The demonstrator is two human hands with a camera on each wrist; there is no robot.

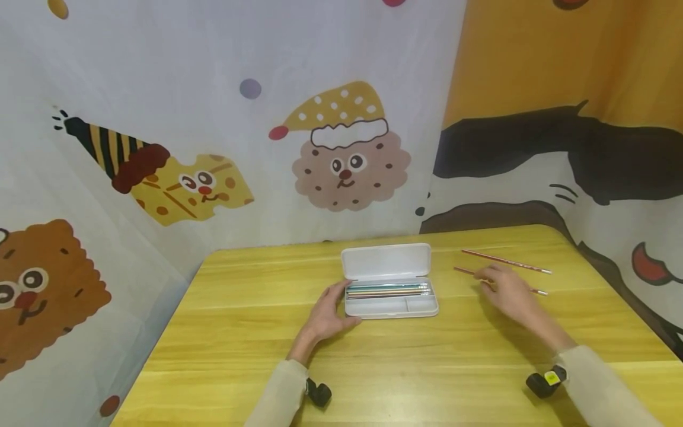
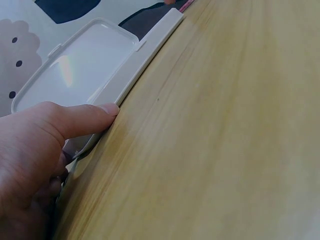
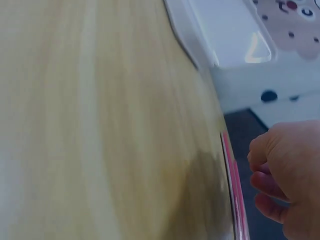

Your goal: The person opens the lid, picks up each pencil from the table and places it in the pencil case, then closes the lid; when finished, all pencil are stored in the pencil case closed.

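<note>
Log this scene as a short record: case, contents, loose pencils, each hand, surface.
Case: white pencil case, open, lid raised at the back
Contents: several pencils lying lengthwise along the rear section
Loose pencils: two, reddish with pale ends; farther pencil and nearer pencil, both right of the case
Left hand: holds the case's left end, thumb at the front edge
Right hand: over the nearer pencil; contact unclear
Surface: yellowish wood-grain table

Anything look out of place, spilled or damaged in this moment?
Nothing looks spilled or damaged. Only two reddish pencils stand out, lying loose on the table right of the open case, while the other pencils sit inside it.
</note>
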